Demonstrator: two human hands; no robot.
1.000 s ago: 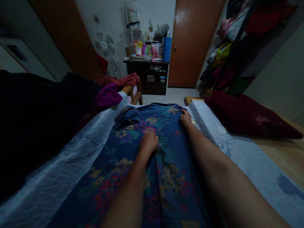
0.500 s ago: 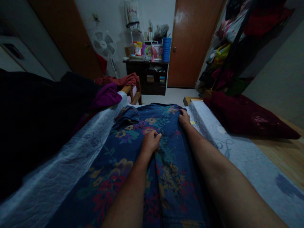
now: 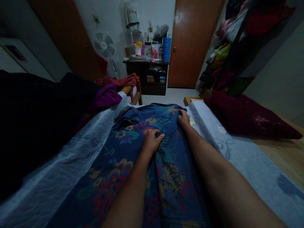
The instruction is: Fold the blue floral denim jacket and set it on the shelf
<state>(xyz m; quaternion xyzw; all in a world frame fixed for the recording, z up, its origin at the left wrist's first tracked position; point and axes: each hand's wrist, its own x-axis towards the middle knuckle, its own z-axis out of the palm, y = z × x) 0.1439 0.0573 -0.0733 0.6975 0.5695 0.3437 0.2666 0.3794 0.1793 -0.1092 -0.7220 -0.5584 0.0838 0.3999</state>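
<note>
A dark blue floral jacket (image 3: 121,152) lies spread over a pale patterned cloth (image 3: 78,158), stretching away from me. A long folded strip of it, like a sleeve, runs down its right half, and another folded part sits at its far left. On the middle of the jacket rests my left hand (image 3: 152,141), thumb and fingers apart, holding nothing visible. My right hand (image 3: 184,119) is at the far right edge of the jacket, its fingers curled over the fabric there. The fingertips of that hand are partly hidden.
Dark clothing (image 3: 45,117) and a purple cloth (image 3: 109,95) are heaped on the left. At right lies a dark red garment (image 3: 247,115) on a wooden surface (image 3: 277,148). Beyond stand a fan (image 3: 104,44), a dark cabinet (image 3: 144,85) and a wooden door (image 3: 192,47).
My left thumb and fingers have spread wider, and that hand has shifted slightly right on the jacket. My right hand stays at the jacket's edge, nearly unmoved.
</note>
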